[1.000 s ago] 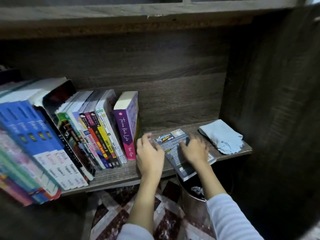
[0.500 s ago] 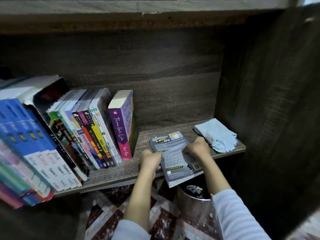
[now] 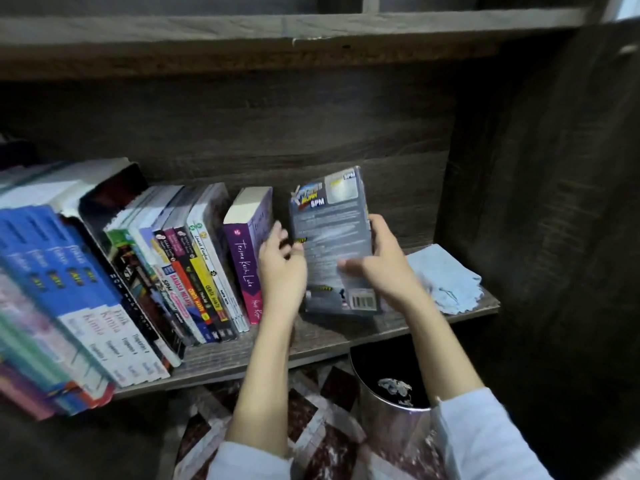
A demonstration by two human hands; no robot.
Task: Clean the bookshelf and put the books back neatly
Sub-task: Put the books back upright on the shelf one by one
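A grey SPM book [image 3: 330, 237] is held upright on the shelf [image 3: 322, 337] between both hands: the right hand [image 3: 379, 263] is wrapped around its edge at 3 o'clock, thumb across the cover, and the left hand [image 3: 282, 268] is pinched on its edge at 9 o'clock. Just beside the left hand, at 9 o'clock, a purple book [image 3: 247, 258] is seen ending the leaning row of books [image 3: 138, 271]. At 3 o'clock of the right hand, a pale blue cloth [image 3: 445, 278] is laid on the shelf. At 6 o'clock, below the shelf, a bin [image 3: 384, 386] is seen on the patterned floor [image 3: 311, 427].
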